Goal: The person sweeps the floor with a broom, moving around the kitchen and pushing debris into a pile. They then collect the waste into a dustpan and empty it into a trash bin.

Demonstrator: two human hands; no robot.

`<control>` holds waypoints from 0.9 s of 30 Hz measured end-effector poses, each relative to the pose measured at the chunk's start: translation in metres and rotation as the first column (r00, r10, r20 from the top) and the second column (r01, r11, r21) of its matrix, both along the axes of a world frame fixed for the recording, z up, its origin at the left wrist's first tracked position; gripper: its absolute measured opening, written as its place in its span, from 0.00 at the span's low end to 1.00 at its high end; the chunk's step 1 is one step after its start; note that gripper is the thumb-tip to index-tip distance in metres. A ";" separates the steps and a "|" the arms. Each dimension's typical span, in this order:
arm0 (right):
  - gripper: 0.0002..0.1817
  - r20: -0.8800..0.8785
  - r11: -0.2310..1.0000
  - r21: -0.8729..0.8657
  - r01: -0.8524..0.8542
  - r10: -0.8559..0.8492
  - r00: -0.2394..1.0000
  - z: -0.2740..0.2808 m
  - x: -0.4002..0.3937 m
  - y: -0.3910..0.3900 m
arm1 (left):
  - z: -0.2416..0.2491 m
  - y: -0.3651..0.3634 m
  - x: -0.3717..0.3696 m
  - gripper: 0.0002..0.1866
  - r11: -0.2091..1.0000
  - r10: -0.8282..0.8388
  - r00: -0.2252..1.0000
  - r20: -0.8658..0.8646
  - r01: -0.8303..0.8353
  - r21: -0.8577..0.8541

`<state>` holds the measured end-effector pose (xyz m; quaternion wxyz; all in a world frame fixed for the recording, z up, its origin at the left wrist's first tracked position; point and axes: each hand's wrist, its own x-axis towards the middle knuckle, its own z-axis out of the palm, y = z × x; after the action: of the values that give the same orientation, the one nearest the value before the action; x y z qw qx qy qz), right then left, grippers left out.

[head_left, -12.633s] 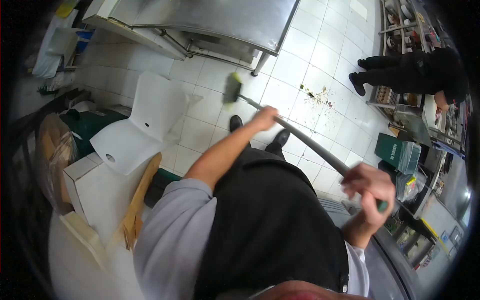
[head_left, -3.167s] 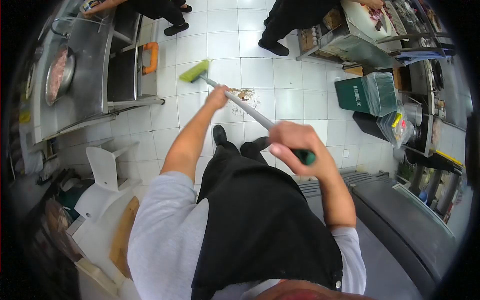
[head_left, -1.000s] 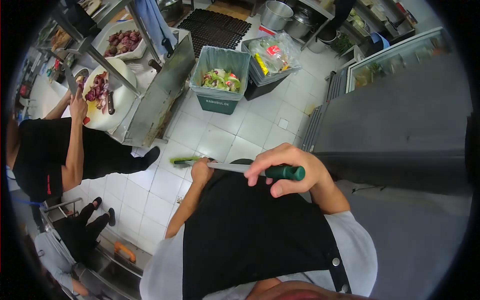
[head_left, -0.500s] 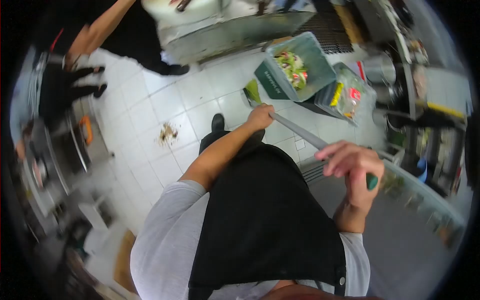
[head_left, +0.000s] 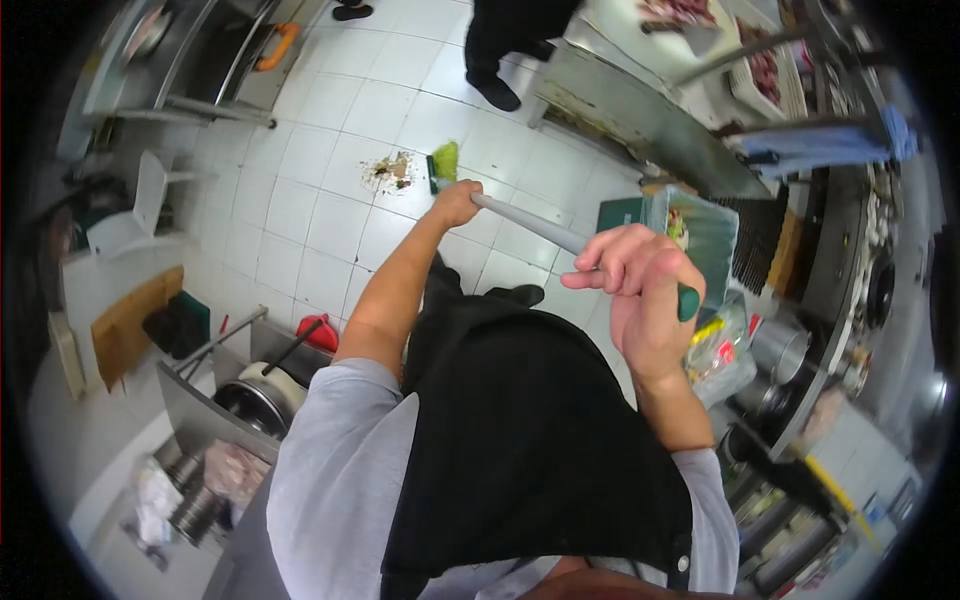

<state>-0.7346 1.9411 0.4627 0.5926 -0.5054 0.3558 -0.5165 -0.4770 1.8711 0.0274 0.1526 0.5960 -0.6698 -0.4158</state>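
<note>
A broom with a grey handle (head_left: 535,222) is gripped in both my hands. My left hand (head_left: 459,203) wraps round the lower handle, close above the green bristles (head_left: 446,160). My right hand (head_left: 645,290) holds the upper end, with the green end cap (head_left: 688,302) poking out past the thumb. Some of its fingers are partly lifted. The broom head is on the white tiled floor (head_left: 330,215), just right of a pile of brown and pale debris (head_left: 390,173); a small gap appears between them.
A green bin (head_left: 690,265) with food scraps stands to the right, beside a clear bag of rubbish (head_left: 718,352). Another person's legs (head_left: 500,45) are near the metal table (head_left: 640,115). A red dustpan-like item (head_left: 318,333) and a pot (head_left: 255,400) are at left.
My view has turned towards the left, and the bin now appears further right. The broom head has come from beside the bin to beside the debris, still held in both hands.
</note>
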 end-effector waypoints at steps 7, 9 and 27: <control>0.30 0.083 0.998 0.041 -0.057 0.054 0.995 -0.018 0.119 -0.024 | -0.002 -0.004 0.132 0.09 0.992 0.122 0.991 0.056 -0.122 -0.006; 0.30 0.097 0.997 0.037 -0.071 0.067 0.993 -0.018 0.151 -0.027 | -0.001 -0.003 0.165 0.08 0.991 0.136 0.989 0.066 -0.137 0.003; 0.22 -0.244 0.934 0.082 -0.347 0.357 0.902 -0.036 0.249 -0.117 | 0.163 -0.033 0.128 0.11 0.862 0.423 0.885 -0.194 -0.459 -0.216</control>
<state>-0.4854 1.8241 0.4263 0.6346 -0.6124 0.3411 -0.3254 -0.3486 1.8378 0.1900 0.3656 0.6781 -0.5510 -0.3208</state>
